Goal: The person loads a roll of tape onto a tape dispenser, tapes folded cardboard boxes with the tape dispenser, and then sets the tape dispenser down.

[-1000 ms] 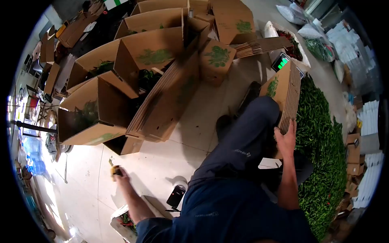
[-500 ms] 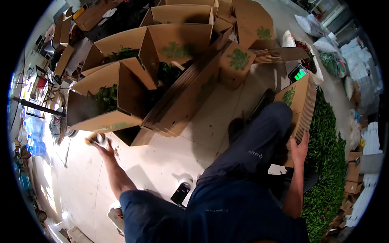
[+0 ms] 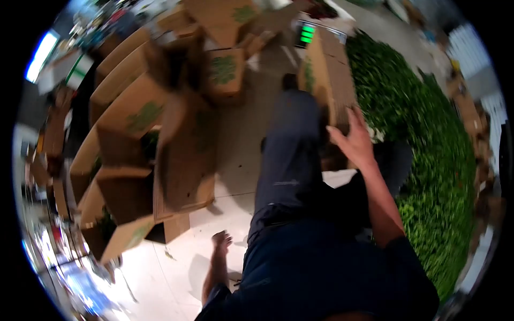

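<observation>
My right hand (image 3: 354,140) is at the near end of a stack of folded cardboard cartons (image 3: 338,80), beside my right knee. Its thumb and fingers are spread apart, touching the cardboard edge. Near my left hip, my left hand (image 3: 221,241) hangs over the pale floor with its fingers curled; blur hides what they may hold. To the left stand open cardboard boxes (image 3: 126,195) with green produce partly visible inside. A second batch of folded cartons (image 3: 187,155) leans against those boxes.
A long heap of green peppers (image 3: 428,176) spreads along my right side. A box with a green leaf print (image 3: 224,75) stands ahead, left of my leg. Beyond the folded stack is a device with a green-lit display (image 3: 307,35). Shelving and clutter blur at the left.
My left hand has drawn in toward my hip; the small roundish object seen in it earlier no longer shows. My view has turned right. My right hand's fingers are spread wider on the stack.
</observation>
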`<action>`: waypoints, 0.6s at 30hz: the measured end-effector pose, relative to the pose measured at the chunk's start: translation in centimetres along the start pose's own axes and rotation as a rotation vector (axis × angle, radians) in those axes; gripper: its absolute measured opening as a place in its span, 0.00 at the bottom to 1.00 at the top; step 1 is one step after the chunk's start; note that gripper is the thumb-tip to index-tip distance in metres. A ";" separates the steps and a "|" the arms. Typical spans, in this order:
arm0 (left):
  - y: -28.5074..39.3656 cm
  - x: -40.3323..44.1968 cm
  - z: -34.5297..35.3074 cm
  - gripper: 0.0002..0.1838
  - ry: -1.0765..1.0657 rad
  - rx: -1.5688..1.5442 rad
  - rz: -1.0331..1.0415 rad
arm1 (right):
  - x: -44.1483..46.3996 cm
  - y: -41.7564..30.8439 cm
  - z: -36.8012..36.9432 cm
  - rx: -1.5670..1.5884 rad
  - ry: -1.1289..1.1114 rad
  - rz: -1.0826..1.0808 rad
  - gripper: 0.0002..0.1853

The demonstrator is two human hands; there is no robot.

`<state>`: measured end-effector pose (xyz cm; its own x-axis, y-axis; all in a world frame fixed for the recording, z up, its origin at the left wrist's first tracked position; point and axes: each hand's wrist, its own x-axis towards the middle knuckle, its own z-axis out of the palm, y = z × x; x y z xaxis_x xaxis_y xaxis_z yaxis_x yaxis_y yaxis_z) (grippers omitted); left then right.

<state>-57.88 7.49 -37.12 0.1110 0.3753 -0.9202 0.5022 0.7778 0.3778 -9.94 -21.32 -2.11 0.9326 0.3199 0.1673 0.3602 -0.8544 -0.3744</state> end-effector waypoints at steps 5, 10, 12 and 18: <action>15.8 -10.4 16.7 0.12 0.132 0.639 1.322 | -0.9 0.7 -1.4 0.125 -0.015 0.045 0.46; 30.1 -28.1 32.8 0.28 -0.229 0.529 1.707 | -4.3 5.7 -6.8 0.575 0.298 0.105 0.37; 31.8 -31.0 40.5 0.31 -0.253 0.690 1.882 | -6.9 10.8 -8.7 0.533 0.529 0.282 0.30; 45.7 -17.7 57.3 0.34 -0.310 1.745 2.546 | -25.2 31.3 -3.1 0.222 0.368 0.995 0.26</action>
<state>12.25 7.47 -9.43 0.7138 -0.6672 0.2127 -0.6295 -0.7444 -0.2225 -22.23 -57.43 -15.23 0.7585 -0.6495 -0.0534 -0.5231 -0.5579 -0.6443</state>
